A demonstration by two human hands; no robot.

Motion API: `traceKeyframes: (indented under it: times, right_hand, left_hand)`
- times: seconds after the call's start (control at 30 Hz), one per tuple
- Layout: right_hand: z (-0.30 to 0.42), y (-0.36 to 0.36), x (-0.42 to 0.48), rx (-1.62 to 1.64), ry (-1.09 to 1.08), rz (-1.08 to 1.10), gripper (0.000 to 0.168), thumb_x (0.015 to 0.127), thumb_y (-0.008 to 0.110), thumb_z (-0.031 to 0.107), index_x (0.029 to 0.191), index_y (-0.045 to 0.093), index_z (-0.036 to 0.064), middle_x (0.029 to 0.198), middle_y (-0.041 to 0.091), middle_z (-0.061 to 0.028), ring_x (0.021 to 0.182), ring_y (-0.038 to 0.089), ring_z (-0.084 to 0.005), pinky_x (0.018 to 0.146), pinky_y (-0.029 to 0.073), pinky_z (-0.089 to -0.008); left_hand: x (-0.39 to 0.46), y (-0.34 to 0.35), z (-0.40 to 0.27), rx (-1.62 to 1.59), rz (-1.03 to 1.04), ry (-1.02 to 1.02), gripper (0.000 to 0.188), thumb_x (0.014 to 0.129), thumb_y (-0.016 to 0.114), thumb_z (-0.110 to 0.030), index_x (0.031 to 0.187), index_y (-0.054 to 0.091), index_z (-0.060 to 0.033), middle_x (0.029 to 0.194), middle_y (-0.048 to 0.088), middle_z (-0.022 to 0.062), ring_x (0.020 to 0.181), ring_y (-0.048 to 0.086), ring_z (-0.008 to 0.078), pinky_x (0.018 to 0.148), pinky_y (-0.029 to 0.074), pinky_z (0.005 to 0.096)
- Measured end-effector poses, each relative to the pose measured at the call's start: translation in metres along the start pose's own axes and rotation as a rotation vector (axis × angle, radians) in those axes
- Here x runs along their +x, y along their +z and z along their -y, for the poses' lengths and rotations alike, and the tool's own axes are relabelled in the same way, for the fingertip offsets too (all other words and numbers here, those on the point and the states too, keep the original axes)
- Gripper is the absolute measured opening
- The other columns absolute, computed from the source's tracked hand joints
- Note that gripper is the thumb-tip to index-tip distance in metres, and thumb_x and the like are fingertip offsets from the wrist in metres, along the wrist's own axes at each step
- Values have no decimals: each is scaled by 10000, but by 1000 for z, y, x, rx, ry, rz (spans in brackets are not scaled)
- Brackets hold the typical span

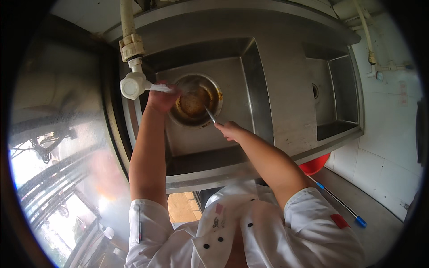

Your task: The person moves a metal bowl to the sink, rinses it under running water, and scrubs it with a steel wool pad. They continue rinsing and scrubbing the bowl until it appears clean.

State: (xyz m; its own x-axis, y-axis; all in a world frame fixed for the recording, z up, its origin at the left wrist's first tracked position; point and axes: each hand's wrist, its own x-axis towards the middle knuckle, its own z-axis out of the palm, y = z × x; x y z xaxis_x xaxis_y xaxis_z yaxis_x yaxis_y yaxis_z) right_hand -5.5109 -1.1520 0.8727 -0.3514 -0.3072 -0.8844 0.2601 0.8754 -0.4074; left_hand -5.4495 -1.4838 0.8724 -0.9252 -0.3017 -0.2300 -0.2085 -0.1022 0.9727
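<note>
A round metal basin (218,109) rests in the stainless-steel sink (231,83), with brown and yellow residue inside. My left hand (164,99) grips its left rim, its fingers partly hidden by water. From the white plastic tap (132,85), a stream of water (161,88) runs across that hand into the basin. My right hand (229,130), at the lower right of the basin, is closed around the handle of a slim metal utensil (210,114). The utensil points into the basin, and its working end is hard to make out there.
A second sink bowl (320,97) with a drain lies to the right, past a steel divider (285,93). A shiny metal panel (67,117) stands close on the left. Under the counter at right are a red plastic container (315,164) and a blue-ended pole (342,203).
</note>
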Motion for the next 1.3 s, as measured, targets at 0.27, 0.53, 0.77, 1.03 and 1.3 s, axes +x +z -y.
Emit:
traceKeyframes:
  times: [0.27,0.53,0.77,1.03,1.3]
  right_hand:
    - [26,29,35,588,100,195,365,1024,541,412,990,612,55,842,625,-44,641,574,-102,593,527,-276]
    - [103,31,-4,912,63,337,126,1008,511,187,955,546,78,830,625,-49,547,468,-78,485,419,-226]
    - [131,49,14,876,80,261,149,939,413,84,799,444,127,635,387,15,458,272,-87,422,181,-258]
    - [153,40,-56,225,-186,-86,266,934,384,93,1050,620,58,686,512,-70,424,408,-169,390,325,-328]
    - [141,45,-22,57,-554,-230,230,992,462,210,1123,593,74,801,533,-75,542,478,-158,458,373,-309]
  left_hand:
    - [-6,8,-54,-719,-403,-321,281,958,541,-273,1145,556,-63,1022,639,237,1150,537,484,1066,373,662]
    - [-15,-41,-21,-1116,-71,-375,379,977,542,-288,1229,503,-7,1141,610,253,1103,568,452,1061,401,636]
    - [-43,0,-96,-980,-286,-402,388,973,556,-295,1239,509,-17,1186,596,237,1106,575,455,1013,443,634]
    - [-58,6,-108,-418,-251,-189,406,903,665,-216,1240,482,-81,1158,584,157,1032,598,334,951,515,507]
    - [-39,-18,-76,-1320,84,-294,346,958,595,-321,1098,578,-5,1019,644,194,1006,613,379,973,475,572]
